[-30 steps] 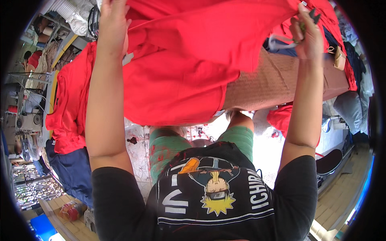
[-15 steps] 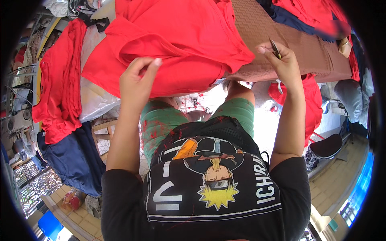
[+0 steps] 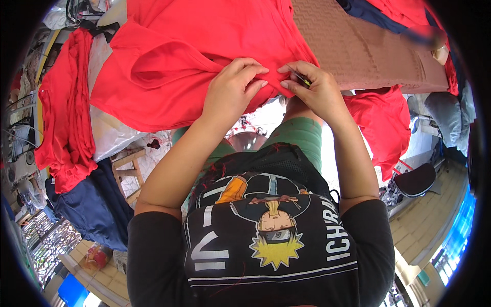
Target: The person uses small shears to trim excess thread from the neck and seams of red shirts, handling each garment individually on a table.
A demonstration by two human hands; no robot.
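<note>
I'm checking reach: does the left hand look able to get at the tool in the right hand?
Probably yes: the left hand is close, only red cloth shows between, though the right hand partly covers the small tool.

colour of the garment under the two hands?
Red garment, no pattern visible; shows best in the head view.

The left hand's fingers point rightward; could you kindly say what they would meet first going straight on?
Likely the right hand, though the red cloth beneath may be met first, as depth is unclear.
</note>
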